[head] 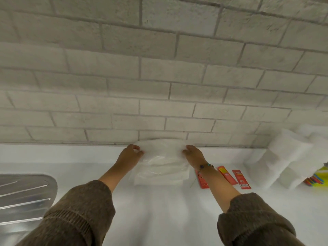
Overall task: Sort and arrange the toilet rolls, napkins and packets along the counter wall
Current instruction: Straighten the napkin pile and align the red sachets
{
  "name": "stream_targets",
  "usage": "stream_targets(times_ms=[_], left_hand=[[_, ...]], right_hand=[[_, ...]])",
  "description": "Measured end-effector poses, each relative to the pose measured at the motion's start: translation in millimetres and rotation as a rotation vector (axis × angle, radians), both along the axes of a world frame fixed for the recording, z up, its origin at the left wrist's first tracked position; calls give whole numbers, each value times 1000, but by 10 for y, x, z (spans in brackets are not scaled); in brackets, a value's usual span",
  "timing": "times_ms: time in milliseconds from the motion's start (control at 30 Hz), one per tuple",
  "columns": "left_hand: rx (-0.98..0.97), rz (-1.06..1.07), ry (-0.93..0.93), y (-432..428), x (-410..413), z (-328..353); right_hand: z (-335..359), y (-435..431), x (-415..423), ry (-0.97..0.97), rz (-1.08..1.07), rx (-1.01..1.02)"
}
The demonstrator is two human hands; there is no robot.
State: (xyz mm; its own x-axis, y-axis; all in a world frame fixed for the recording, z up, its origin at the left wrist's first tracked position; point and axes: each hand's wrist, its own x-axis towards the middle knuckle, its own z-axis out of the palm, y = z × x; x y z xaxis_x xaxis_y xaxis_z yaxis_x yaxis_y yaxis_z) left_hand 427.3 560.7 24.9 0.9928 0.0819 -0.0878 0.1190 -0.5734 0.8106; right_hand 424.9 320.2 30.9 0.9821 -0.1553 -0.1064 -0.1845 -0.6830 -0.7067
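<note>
A pack of white napkins in clear plastic wrap (162, 163) lies on the white counter, its far end against the brick wall. My left hand (130, 154) grips its far left corner and my right hand (193, 155) grips its far right corner. Three red packets (239, 178) lie flat to the right of the pack, one partly hidden under my right forearm. Further right, white toilet rolls or paper packs (284, 158) stand blurred near the wall.
A steel sink drainboard (23, 197) sits at the left edge of the counter (159, 210). A yellow package with coloured items (317, 178) lies at the far right. The grey brick wall (159, 77) runs along the back.
</note>
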Motion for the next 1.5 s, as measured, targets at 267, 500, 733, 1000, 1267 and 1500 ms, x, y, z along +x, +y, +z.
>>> stream_targets(times_ms=[267,500,733,1000,1267,1500], left_hand=[[-71,8,-88,-81,-34,32],[-182,12,-164,-109,-64,4],[-157,9,-57,-112,-136,-200],[-212,-19,-26,-190,-25,-188],[-261,-21,-52,-162,-24,-250],[-404,145,282,-174,26,-266]], right_hand=[[82,-42,211,115,-284,479],[58,-86,233,159,-234,848],[9,2,181,254,-166,114],[-25,73,204,15,-280,300],[-178,95,178,-2,-377,535],[-337,-38,181,373,-317,659]])
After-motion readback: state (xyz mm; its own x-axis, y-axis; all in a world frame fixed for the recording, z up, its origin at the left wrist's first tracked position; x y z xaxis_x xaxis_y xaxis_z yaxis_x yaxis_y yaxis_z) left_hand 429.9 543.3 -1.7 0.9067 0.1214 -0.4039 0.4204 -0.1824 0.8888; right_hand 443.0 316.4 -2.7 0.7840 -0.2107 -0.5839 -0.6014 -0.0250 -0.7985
